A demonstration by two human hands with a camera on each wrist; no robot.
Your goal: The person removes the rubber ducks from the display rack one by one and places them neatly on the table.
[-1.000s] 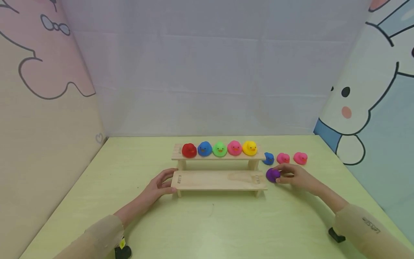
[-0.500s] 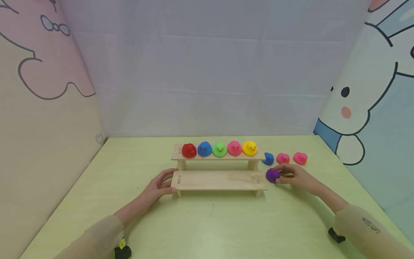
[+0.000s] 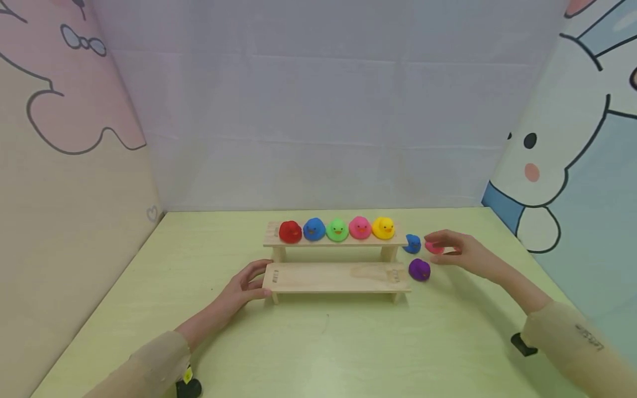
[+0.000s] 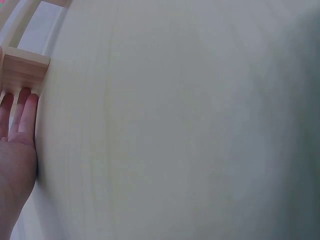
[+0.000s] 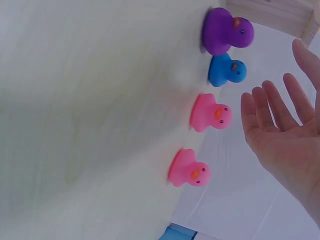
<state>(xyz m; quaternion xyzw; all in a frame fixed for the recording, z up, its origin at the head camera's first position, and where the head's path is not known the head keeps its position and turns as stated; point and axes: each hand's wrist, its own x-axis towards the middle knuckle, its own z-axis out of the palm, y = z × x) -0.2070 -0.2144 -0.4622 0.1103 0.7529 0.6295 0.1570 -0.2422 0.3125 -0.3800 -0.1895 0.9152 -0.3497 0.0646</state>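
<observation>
Over pink duck (image 5: 210, 113), open right hand (image 5: 282, 127)

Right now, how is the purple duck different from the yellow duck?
The purple duck sits on the table, while the yellow duck sits on the top shelf. The purple duck stands alone by the end of the lower shelf, while the yellow duck ends a row of five. They look the same size and shape, each with an orange beak.

Head view: right hand (image 3: 460, 255) hides 1 pink duck (image 5: 189, 169).
</observation>
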